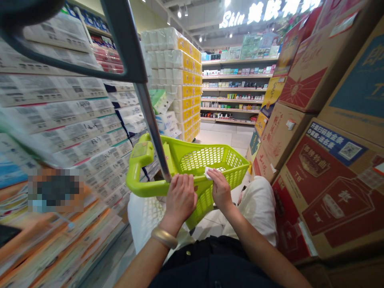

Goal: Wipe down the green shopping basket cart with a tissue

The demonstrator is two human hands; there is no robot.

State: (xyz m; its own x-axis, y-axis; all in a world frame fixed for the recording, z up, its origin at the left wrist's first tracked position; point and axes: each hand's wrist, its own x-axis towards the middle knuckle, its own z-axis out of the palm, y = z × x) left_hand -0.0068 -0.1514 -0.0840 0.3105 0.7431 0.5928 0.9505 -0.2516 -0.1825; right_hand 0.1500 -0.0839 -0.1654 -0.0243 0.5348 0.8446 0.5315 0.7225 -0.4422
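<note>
A lime-green shopping basket cart [234, 171] with mesh sides is in front of my knees, tilted toward me. My left hand [181, 199], with a gold bangle at the wrist, has its fingers hooked over the near rim, close to the foot of the metal pole [153, 130]. That pole rises to a dark grey handle [133, 52] at the upper left. A small white cloth or tissue [207, 172] lies under the fingers of my right hand [221, 191], pressed to the same rim farther right. My right fingers partly hide it.
Printed cartons [333, 176] are stacked close on my right. White packages [69, 92] rise on the left, beside orange boxes [87, 236]. Yellow-and-white paper packs [189, 84] stand ahead on the left. Shelves of small goods [237, 76] line the back, beyond the tiled floor [219, 135].
</note>
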